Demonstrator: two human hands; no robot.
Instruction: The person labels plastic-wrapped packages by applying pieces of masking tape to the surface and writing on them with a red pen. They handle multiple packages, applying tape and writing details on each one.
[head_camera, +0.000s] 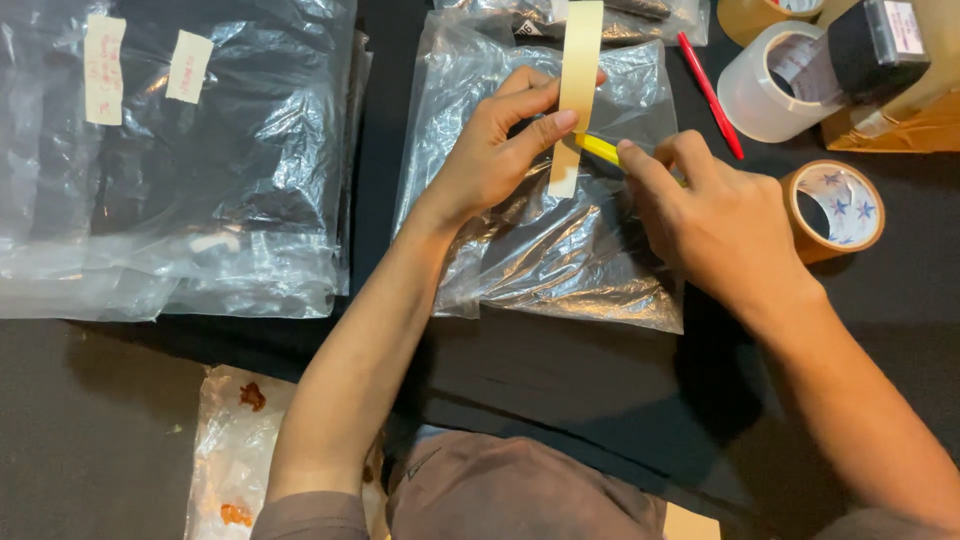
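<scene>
Now pinching a strip of masking tape (578, 90) between thumb and fingers of the left hand (495, 150), grip clamped on its lower half, strip upright above a clear plastic bag (540, 240) on the desk (100, 420). Right hand (715, 215) closed around a yellow cutter (598, 149), tip touching the strip just below the left thumb. Tape rolls (835, 205) and red pen (708, 92) nearby.

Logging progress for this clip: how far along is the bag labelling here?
Done: the stacked bags at left already carry paper labels. In hand: the left hand holds a masking tape strip over the clear bag while the right hand works a yellow tool at it. Left: this bag shows no label.
</scene>
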